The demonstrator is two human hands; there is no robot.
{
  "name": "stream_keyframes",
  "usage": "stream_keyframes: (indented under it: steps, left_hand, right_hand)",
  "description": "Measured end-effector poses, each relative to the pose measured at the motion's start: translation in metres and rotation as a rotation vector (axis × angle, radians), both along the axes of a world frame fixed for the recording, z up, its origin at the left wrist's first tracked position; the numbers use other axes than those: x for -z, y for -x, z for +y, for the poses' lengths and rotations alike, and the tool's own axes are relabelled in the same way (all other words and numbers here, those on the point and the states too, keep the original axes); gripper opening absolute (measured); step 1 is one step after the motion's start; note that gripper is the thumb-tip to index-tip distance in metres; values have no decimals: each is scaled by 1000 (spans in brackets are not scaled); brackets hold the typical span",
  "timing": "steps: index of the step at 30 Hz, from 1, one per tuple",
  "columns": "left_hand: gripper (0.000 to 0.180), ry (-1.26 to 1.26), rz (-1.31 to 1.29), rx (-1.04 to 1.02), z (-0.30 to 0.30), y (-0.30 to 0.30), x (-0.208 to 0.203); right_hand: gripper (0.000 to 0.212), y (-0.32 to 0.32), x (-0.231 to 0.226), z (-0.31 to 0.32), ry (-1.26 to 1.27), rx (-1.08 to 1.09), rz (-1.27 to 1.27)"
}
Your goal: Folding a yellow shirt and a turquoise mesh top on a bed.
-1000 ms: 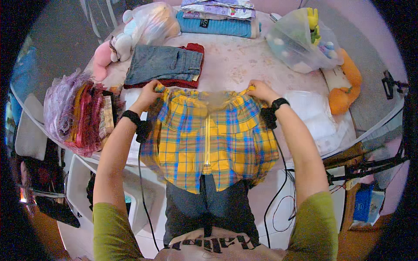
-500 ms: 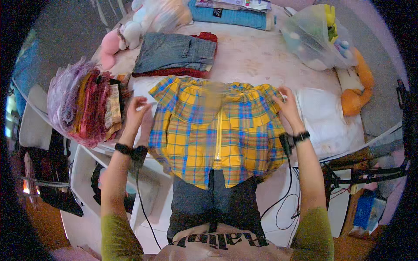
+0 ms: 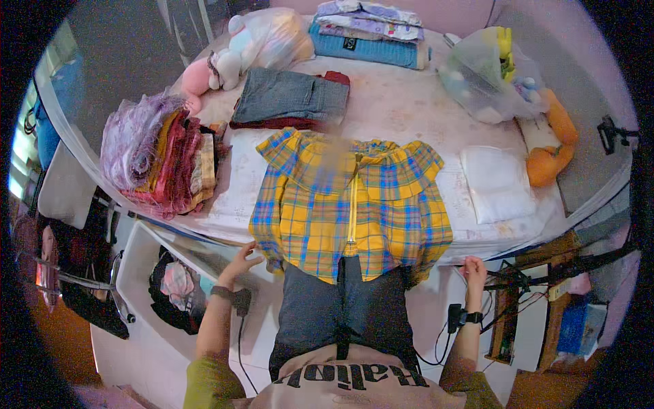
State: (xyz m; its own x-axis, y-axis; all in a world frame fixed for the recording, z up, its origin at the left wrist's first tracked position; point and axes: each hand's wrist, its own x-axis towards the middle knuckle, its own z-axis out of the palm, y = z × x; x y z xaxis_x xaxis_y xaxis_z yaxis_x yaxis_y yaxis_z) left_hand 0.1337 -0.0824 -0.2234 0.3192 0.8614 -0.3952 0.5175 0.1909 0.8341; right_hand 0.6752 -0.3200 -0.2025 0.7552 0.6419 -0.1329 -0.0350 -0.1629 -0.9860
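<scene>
A yellow and blue plaid blouse point(image 3: 306, 218) with a ruffled neckline and a front zipper lies spread on the bed, its hem hanging over the near edge above my legs. My left hand point(image 3: 238, 266) is just off its lower left side, fingers apart and holding nothing. Beyond the blouse's lower right corner, at the bed's edge, my right hand point(image 3: 473, 271) is raised with its fingers curled in; nothing shows in them. Both wrists wear black bands with cables.
Folded jeans point(image 3: 293, 95) on dark red cloth lie behind the blouse. At left is a pile of scarves point(image 3: 160, 160); at right, a folded white cloth point(image 3: 501, 184) and an orange plush toy point(image 3: 552, 163). Bagged toys point(image 3: 477, 82) and folded blue fabric point(image 3: 368, 51) sit farther back. A white bin point(image 3: 136, 262) stands lower left.
Both hands have left the blouse's upper sides and moved down toward the near bed edge. The blouse stays spread out. The whole view has shifted slightly, showing more of the far bed.
</scene>
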Motion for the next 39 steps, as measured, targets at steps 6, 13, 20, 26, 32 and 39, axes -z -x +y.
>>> stream_keyframes:
  steps: [6,13,20,26,32,39]
  left_hand:
    - [25,136,58,-143,11,-2,10]
    - [20,-119,-319,-418,33,74,-95]
    - [16,-335,-480,-268,47,41,-217]
    - [16,-133,-760,-65,41,-39,-273]
    - [47,-126,-777,598,22,-124,-298]
    - [19,-562,203,637,122,-119,-214]
  right_hand:
    - [10,41,-21,16,31,-155,26]
    - [8,47,-42,18,63,-151,58]
    - [9,54,-67,67,-60,-321,36]
    - [12,81,-100,105,-175,-540,-51]
    - [13,97,-113,122,-132,-627,-51]
    - [13,91,-93,127,-63,-588,-58]
